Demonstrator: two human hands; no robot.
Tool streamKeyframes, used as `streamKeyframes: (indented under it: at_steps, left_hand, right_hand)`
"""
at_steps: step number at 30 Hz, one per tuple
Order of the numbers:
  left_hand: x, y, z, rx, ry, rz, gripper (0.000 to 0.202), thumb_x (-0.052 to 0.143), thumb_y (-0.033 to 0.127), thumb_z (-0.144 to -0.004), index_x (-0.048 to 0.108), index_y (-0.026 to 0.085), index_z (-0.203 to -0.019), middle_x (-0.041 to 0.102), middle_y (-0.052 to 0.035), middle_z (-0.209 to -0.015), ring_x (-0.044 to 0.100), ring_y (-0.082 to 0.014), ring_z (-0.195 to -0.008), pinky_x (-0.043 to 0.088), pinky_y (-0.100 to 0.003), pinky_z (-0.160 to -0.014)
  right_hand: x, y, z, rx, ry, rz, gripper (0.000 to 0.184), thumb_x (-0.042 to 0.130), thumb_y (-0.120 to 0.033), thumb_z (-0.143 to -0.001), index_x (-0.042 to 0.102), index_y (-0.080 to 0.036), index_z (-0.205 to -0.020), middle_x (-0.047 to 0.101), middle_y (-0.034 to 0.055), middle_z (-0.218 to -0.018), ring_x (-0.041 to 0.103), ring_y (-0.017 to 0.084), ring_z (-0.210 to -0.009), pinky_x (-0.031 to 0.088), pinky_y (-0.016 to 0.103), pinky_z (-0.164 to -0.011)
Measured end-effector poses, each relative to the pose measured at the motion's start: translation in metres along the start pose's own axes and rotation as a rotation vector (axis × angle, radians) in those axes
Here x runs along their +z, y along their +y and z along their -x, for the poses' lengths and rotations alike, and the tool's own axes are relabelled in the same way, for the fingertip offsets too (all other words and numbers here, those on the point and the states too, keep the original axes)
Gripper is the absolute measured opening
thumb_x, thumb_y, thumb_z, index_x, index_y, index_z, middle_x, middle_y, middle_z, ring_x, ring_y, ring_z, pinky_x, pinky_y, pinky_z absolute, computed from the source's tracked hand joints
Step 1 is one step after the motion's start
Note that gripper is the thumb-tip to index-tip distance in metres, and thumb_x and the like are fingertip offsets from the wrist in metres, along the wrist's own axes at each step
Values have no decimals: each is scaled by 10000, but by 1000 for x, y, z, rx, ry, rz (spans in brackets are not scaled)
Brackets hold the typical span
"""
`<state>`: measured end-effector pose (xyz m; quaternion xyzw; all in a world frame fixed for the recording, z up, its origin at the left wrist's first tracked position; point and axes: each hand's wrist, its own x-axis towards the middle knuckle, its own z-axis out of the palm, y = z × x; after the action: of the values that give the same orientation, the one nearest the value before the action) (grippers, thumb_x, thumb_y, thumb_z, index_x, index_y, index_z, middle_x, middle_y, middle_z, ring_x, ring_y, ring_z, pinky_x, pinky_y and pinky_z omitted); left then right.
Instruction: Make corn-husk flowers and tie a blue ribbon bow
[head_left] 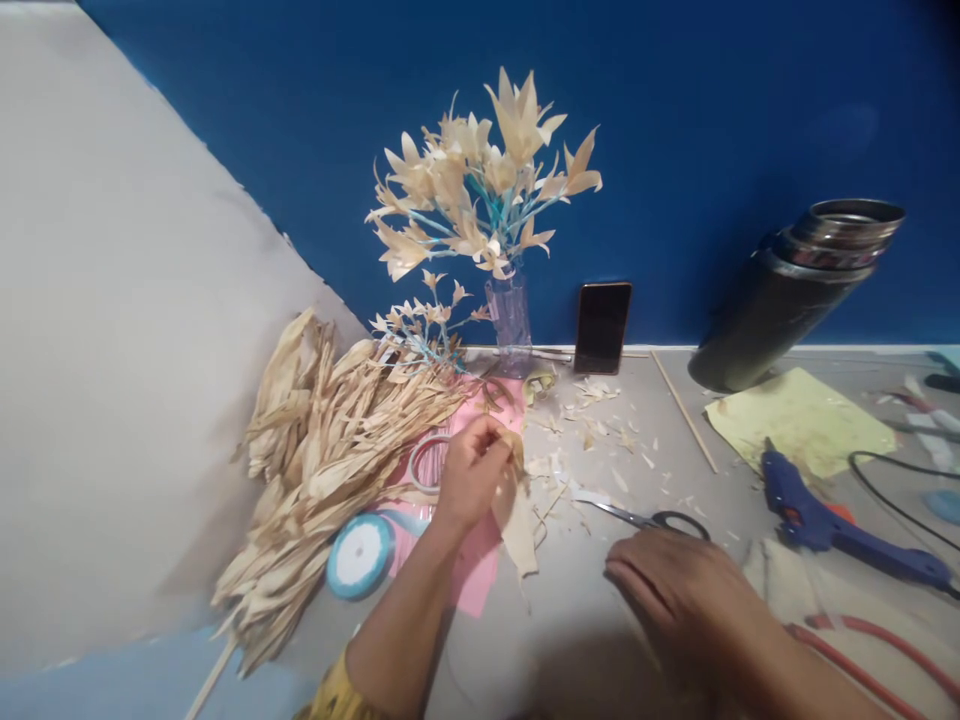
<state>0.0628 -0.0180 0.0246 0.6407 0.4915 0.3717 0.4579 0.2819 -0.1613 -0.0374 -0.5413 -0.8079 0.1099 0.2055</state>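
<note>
My left hand (pixel 474 472) is closed on a pale dried corn husk (pixel 517 530), which hangs from the pinched fingers over a pink sheet (pixel 476 580). My right hand (pixel 679 585) is low over the table with its fingers curled together; whatever they hold, if anything, is hidden. Just beyond its knuckles lie scissors (pixel 643 519), blades pointing left, one dark finger ring showing. Left of my left hand are a roll of tape (pixel 426 463), a blue ribbon spool (pixel 361 556) and a large heap of dried corn husks (pixel 337 430).
Husk flowers stand in a clear plastic vase (pixel 510 320) by the blue wall. A phone (pixel 602 327) leans there, and a dark flask (pixel 780 300) stands to the right. A blue glue gun (pixel 832 525), yellow paper (pixel 802 415), a thin stick (pixel 682 410) and husk scraps (pixel 600 430) are spread about.
</note>
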Motion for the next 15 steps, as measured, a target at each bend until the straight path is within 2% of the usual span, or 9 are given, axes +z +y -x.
streamKeyframes:
  at_steps: [2, 3, 4, 8, 10, 12, 15]
  left_hand:
    - [2, 3, 4, -7, -239, -103, 204, 503, 220, -840, 566, 197, -648, 622, 8, -618, 580, -137, -601, 443, -247, -601]
    - [4, 4, 5, -12, -320, -156, 230, 492, 220, -858, 584, 195, -649, 635, 2, -632, 590, -144, -617, 446, -254, -614]
    - [5, 4, 5, -13, -343, -213, 236, 483, 214, -874, 610, 193, -676, 654, -2, -662, 604, -152, -646, 451, -261, -635]
    - [15, -9, 3, 49, -131, -604, 161, 528, 168, -879, 676, 195, -822, 696, -49, -870, 622, -220, -898, 462, -325, -803]
    - [20, -19, 2, 90, -145, -803, 117, 581, 166, -870, 693, 194, -856, 680, -82, -953, 585, -259, -1001, 451, -363, -864]
    - [24, -27, 3, 129, -165, -868, 117, 593, 153, -876, 699, 198, -897, 659, -89, -993, 562, -261, -1027, 444, -368, -884]
    - [27, -33, 4, 154, -133, -793, 114, 594, 117, -870, 656, 201, -824, 648, -59, -926, 564, -230, -978, 438, -339, -861]
  right_hand:
    - [1, 0, 0, -15, 0, -6, 369, 399, -282, -1074, 661, -237, -818, 692, 11, -729, 639, 183, -684, 356, 316, -670]
    - [2, 0, 0, -19, -5, -7, 363, 403, -277, -1071, 656, -236, -814, 687, 10, -725, 640, 184, -683, 353, 317, -666]
    - [2, 0, 1, -18, -12, -7, 359, 408, -275, -1069, 649, -236, -805, 681, 10, -722, 641, 186, -684, 351, 318, -664]
    - [2, -2, 1, -10, -42, -23, 335, 422, -260, -1060, 630, -236, -797, 678, 6, -732, 644, 190, -694, 351, 317, -668]
    - [2, -2, 2, -14, -52, -36, 330, 419, -256, -1060, 633, -235, -810, 684, 6, -742, 646, 188, -703, 357, 313, -674]
    - [3, -1, 2, -11, -64, -41, 330, 410, -259, -1063, 639, -233, -827, 694, 10, -760, 649, 186, -713, 365, 310, -681]
    - [4, 0, 2, -7, -70, -36, 328, 409, -263, -1064, 646, -235, -840, 699, 13, -766, 653, 185, -709, 377, 310, -680]
